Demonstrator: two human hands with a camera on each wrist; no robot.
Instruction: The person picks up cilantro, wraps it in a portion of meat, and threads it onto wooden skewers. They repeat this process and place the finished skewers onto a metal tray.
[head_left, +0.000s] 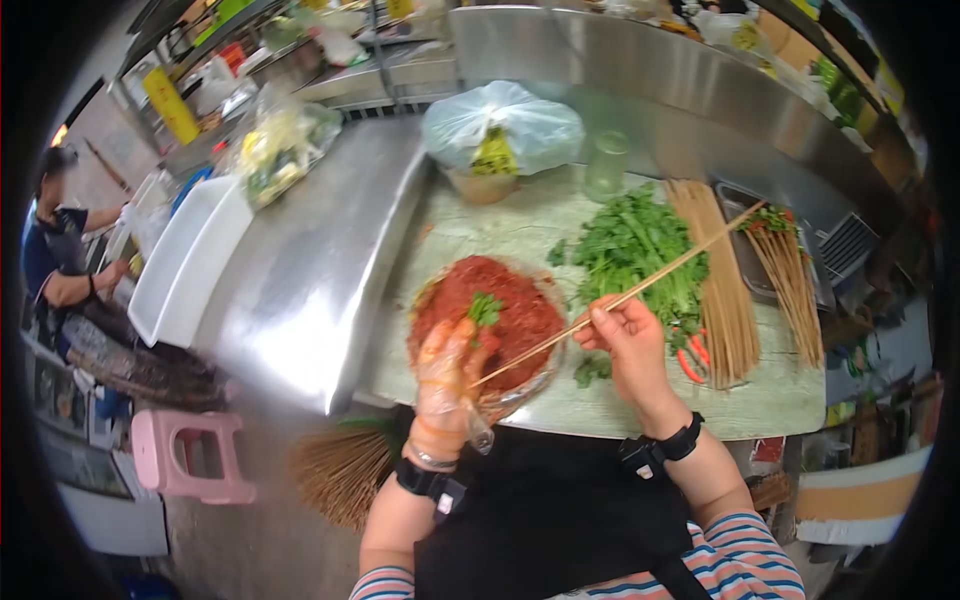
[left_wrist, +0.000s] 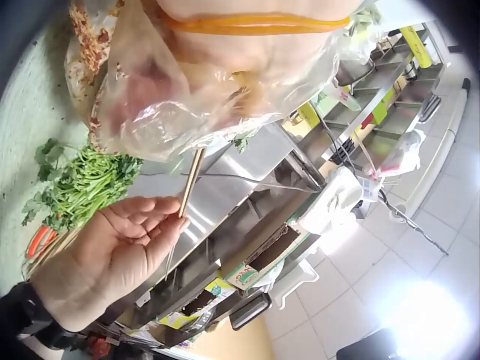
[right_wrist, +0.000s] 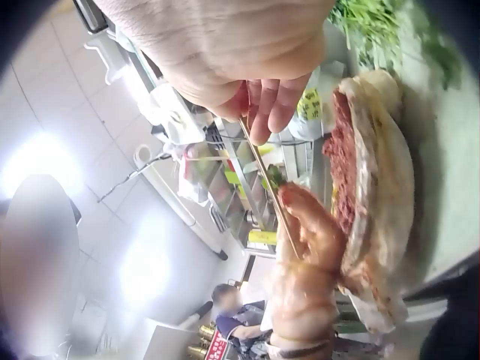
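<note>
Slantwise, skewer [head_left: 660,271] above bowl rim [right_wrist: 365,172]

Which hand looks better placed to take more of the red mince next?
Probably the left hand: it is gloved and close to the red mince, though it appears to hold a green sprig. The right hand is bare, farther off and pinching a thin stick.

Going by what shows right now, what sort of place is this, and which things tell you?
Probably a working kitchen, perhaps one selling food: there is a steel counter, a mound of what looks like mince and a big bundle of skewers.
</note>
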